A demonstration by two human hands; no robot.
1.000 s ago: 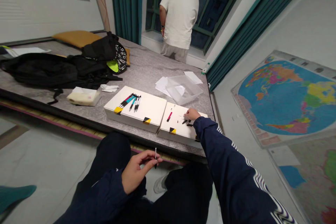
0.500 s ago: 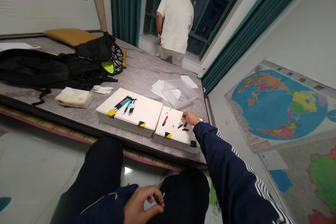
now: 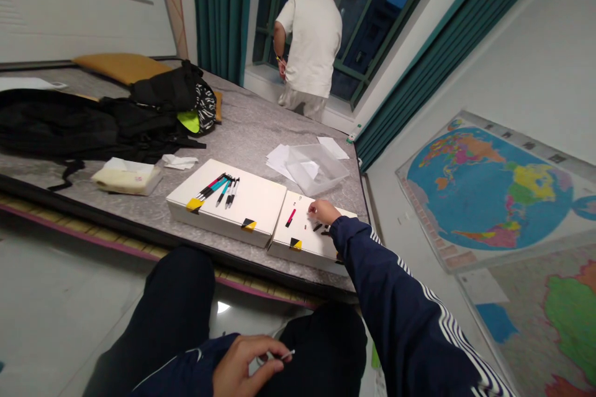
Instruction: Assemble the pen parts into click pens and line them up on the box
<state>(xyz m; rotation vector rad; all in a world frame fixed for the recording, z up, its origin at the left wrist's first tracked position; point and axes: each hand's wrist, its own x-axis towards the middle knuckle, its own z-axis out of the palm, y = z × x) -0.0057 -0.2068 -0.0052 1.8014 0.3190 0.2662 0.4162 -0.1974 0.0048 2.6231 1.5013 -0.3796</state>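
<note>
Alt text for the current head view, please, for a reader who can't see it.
A person's right hand is over small pieces on the smaller white box; their left hand pinches a thin pale stick near the lap. Pens lie on the larger white box beside it; another person stands at the window.

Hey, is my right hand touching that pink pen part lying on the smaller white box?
Apart. The head view shows it: bare white lid of the smaller box lies between your right hand and the pink pen part.
</note>
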